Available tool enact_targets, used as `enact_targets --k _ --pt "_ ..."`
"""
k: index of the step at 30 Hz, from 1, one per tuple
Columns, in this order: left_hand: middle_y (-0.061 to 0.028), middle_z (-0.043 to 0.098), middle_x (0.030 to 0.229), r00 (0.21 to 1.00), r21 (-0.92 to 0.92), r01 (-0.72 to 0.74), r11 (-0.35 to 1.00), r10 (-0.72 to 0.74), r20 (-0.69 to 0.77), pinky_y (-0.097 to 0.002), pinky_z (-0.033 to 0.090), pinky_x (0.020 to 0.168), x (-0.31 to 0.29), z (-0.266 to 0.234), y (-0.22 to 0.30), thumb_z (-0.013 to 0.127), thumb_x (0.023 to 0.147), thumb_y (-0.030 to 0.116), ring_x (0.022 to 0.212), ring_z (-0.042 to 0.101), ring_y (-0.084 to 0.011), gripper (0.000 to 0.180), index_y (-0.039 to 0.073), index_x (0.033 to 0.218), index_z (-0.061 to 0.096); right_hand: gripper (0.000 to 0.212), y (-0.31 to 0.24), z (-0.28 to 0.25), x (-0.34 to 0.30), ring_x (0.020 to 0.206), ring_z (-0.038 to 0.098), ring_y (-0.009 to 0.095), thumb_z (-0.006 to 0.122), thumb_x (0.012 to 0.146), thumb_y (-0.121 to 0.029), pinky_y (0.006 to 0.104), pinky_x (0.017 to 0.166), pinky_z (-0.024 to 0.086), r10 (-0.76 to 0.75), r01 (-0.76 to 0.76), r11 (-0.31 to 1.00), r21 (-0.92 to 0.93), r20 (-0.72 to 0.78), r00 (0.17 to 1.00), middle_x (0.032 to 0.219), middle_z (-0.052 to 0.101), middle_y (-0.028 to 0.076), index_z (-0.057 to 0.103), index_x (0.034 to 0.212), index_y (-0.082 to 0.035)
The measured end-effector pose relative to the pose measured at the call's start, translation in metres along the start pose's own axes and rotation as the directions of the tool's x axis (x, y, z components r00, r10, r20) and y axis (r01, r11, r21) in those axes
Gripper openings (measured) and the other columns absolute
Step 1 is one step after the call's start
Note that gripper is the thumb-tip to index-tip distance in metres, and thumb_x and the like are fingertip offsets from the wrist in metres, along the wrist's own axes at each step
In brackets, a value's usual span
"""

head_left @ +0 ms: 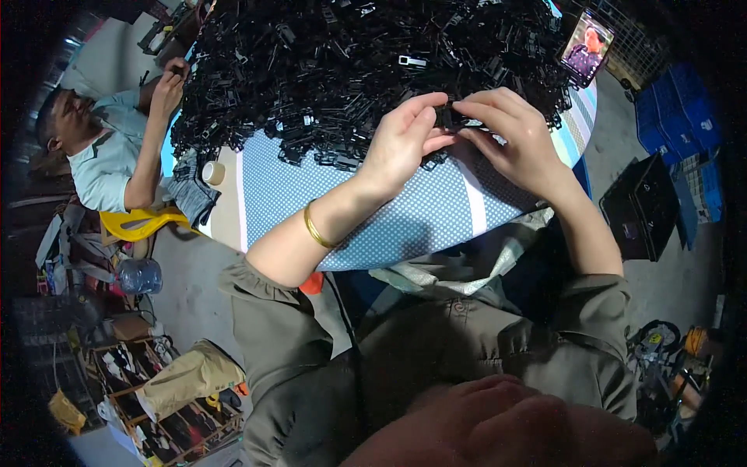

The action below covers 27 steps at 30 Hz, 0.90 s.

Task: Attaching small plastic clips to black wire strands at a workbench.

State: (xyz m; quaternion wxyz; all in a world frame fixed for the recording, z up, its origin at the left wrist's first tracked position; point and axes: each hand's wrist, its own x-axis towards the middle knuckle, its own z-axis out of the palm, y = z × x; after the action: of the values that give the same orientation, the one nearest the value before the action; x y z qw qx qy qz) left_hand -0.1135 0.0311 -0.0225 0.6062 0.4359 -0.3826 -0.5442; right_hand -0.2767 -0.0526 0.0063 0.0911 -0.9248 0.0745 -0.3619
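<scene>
Between my two hands, over the near edge of a big heap of black plastic parts, is a small black plastic part. My left hand pinches it from the left with thumb and fingers; a gold bangle circles that wrist. From the other side my right hand grips the same part with thumb and forefinger. Fingers cover much of the part, so its full shape is hidden. Loose parts of like kind lie just beneath both hands.
A patterned cloth covers the table. A phone with a lit screen stands at the right edge. A tape roll lies left. A co-worker sits at the left, a hand raised by the heap. Blue crates stand right.
</scene>
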Motion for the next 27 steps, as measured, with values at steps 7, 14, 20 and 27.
enact_targets --k 7,14,20,27 --pt "-0.0128 0.053 0.108 0.999 0.189 -0.040 0.981 0.037 0.020 -0.0264 0.050 0.085 -0.001 0.004 0.000 0.036 0.095 0.014 0.092 0.057 -0.0145 0.035 -0.004 0.125 0.039 0.037 -0.007 0.002 -0.008 0.079 0.059 0.026 0.069 0.063 -0.001 0.0328 0.066 0.049 -0.035 0.025 0.994 -0.110 -0.094 0.995 0.092 0.060 0.011 0.059 0.098 -0.002" --pt "-0.0133 0.057 0.106 0.996 0.181 -0.075 0.981 0.064 0.070 -0.0253 0.049 0.084 -0.002 0.005 0.002 0.049 0.090 0.009 0.091 0.059 -0.0150 0.039 -0.005 0.125 0.039 0.039 -0.012 0.005 -0.005 0.079 0.059 0.027 0.069 0.061 -0.001 0.0339 0.068 0.050 -0.091 0.078 0.990 -0.116 -0.111 0.990 0.092 0.062 0.012 0.059 0.099 0.000" --pt "-0.0105 0.060 0.098 0.995 0.187 -0.075 0.980 0.061 0.076 -0.0235 0.050 0.079 -0.003 0.003 0.003 0.053 0.087 0.006 0.085 0.060 -0.0120 0.040 -0.005 0.124 0.041 0.033 -0.007 0.012 -0.013 0.085 0.060 0.019 0.067 0.071 -0.003 0.0281 0.077 0.047 0.384 -0.363 0.872 0.327 0.003 0.923 0.097 0.062 0.012 0.060 0.103 0.002" --pt "-0.0085 0.060 0.097 0.978 0.304 -0.153 0.940 0.100 0.183 -0.0239 0.049 0.079 -0.010 0.006 0.014 0.054 0.086 0.006 0.087 0.058 -0.0107 0.043 -0.002 0.126 0.040 0.030 0.004 -0.005 -0.022 0.084 0.060 0.013 0.065 0.077 -0.005 0.0238 0.076 0.047 0.602 -0.694 0.340 0.634 0.421 0.679 0.098 0.063 0.008 0.059 0.106 0.002"
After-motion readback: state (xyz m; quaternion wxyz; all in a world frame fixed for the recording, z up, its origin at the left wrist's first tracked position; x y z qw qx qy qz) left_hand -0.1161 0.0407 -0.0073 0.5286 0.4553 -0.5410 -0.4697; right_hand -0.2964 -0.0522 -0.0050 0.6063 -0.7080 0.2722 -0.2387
